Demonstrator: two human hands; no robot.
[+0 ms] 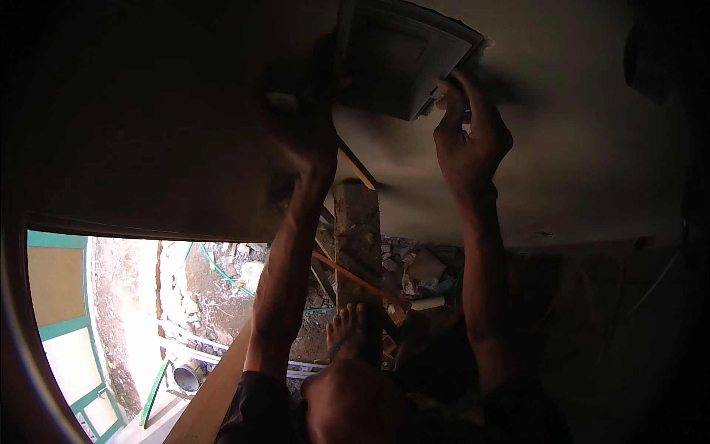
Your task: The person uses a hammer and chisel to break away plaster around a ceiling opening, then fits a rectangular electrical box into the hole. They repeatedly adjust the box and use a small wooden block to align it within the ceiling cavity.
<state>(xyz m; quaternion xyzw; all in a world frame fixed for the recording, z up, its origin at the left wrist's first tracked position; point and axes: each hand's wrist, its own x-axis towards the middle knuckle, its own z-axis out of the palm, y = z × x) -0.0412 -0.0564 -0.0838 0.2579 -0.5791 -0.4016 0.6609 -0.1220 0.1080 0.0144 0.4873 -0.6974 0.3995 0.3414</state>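
Note:
A grey rectangular box point(403, 63) with a recessed face is set into the pale wall ahead, with broken plaster along its edge. My right hand point(473, 137) is at the lower right corner of the box, thumb and fingers curled together at its edge. Whatever they pinch there, if anything, is too small to make out. In deep shadow left of the box, my left hand point(299, 129) is closed, its fingers mostly hidden. A thin wooden stick point(358, 166) slants down to the right from this hand, which appears to grip it. A small pale patch shows by its knuckles.
My bare foot point(346, 331) rests on a rough narrow plank point(358, 229) above rubble-strewn ground. Below lie an orange-brown rod point(359, 277), a green hose point(214, 268), pale pipes and a round pipe end point(188, 376). A green-framed door point(63, 325) stands at lower left.

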